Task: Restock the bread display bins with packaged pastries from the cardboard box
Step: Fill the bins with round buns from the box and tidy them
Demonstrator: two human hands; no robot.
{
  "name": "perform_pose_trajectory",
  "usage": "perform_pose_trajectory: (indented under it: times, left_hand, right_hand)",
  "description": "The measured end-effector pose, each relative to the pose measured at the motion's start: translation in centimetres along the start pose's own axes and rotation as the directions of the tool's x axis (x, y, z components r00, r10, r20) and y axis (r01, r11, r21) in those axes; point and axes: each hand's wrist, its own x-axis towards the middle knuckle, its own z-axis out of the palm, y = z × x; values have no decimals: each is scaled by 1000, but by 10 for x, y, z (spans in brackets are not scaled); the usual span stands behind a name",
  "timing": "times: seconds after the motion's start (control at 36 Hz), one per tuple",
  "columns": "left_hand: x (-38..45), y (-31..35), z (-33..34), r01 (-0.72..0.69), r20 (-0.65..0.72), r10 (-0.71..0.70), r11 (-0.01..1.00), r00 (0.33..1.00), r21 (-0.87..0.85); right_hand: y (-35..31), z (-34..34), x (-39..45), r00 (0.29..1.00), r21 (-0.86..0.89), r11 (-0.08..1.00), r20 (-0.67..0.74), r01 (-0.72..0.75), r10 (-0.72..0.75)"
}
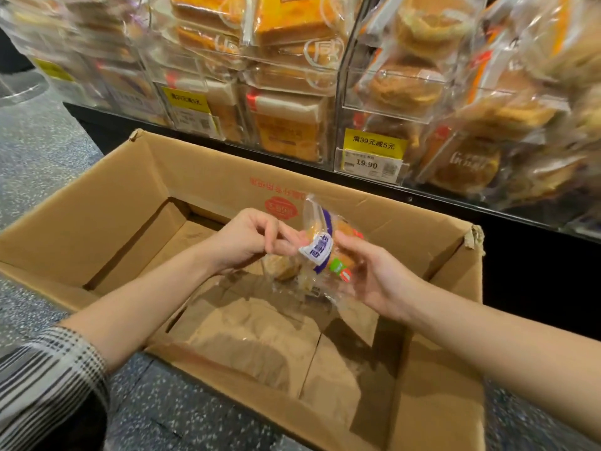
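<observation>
over the near-empty cardboard box (97, 203) — left hand (250, 237) and right hand (374, 271) pinching one packaged pastry (320, 252); best lifted level, wrapper uncrushed, toward the display bins (390, 92).

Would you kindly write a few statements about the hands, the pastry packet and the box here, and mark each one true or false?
1. Both hands hold the pastry packet above the cardboard box. True: the left hand pinches its edge and the right hand grips its other side.
2. The box is packed full of packets. False: its brown bottom is mostly bare.
3. A tag reading 19.90 hangs on the display bins. True.
4. The bins are empty. False: they are stocked with wrapped breads.
5. The person wears gloves. False: both hands are bare.
</observation>
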Motion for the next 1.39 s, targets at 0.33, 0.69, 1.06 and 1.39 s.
perform_pose_trajectory:
  times: [0.33,0.69,1.06,1.39]
  left_hand:
    - [43,-61,-12,353,-172,-367,515,914,781]
    - [52,-108,57,-269,198,-365,-153,910,951]
    - [58,-112,63,-395,339,-460,-29,821,918]
    - [34,-102,10,391,-114,-532,444,839,806]
  right_hand:
    - [-18,-37,-13,794,-969,196,1,152,-608]
    - [-19,-57,-5,829,-910,-413,254,32,-498]
    - [-15,-66,0,917,-864,-494,267,93,-295]
    - [-14,-66,1,943,-888,-457,194,52,-270]
